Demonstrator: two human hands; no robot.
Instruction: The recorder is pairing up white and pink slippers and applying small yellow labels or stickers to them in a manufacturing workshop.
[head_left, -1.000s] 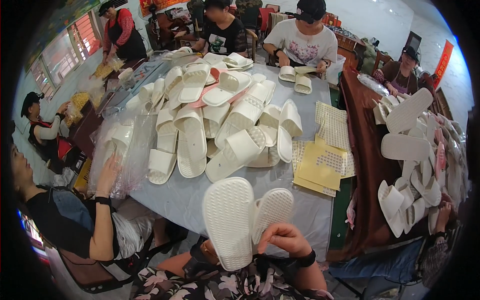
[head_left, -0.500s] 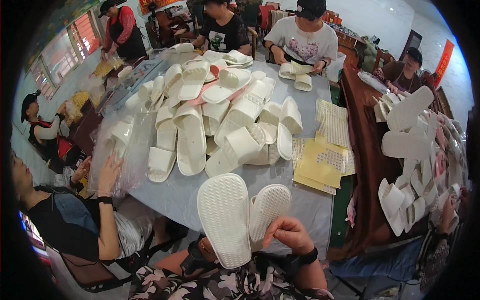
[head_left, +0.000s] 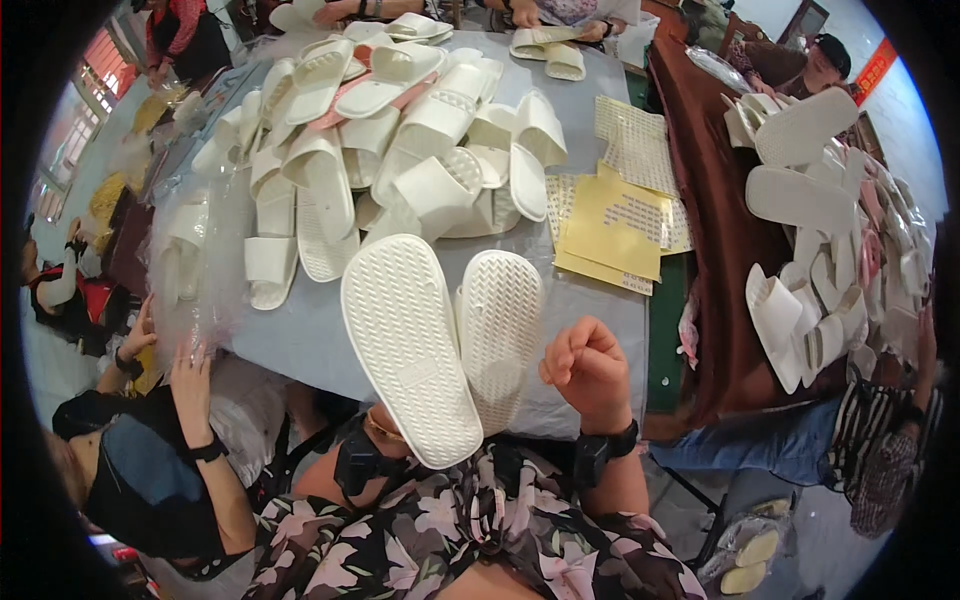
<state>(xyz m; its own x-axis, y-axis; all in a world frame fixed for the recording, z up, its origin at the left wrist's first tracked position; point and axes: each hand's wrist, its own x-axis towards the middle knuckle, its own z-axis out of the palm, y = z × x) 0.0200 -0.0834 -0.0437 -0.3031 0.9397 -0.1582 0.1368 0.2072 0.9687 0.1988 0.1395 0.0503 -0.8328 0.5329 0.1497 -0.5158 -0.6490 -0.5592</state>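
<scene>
A pair of white slippers (head_left: 440,340), soles up, now sits nearer the body than a second ago, above the grey surface (head_left: 600,300). The left hand (head_left: 385,425) grips them from underneath, mostly hidden. The right hand (head_left: 588,368) hovers beside them, curled closed and empty.

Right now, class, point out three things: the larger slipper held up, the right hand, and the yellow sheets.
larger slipper (head_left: 410,345), head view, middle of its ribbed sole
right hand (head_left: 588,368), head view, knuckles of the fist
yellow sheets (head_left: 612,225), head view, top sheet's centre
</scene>
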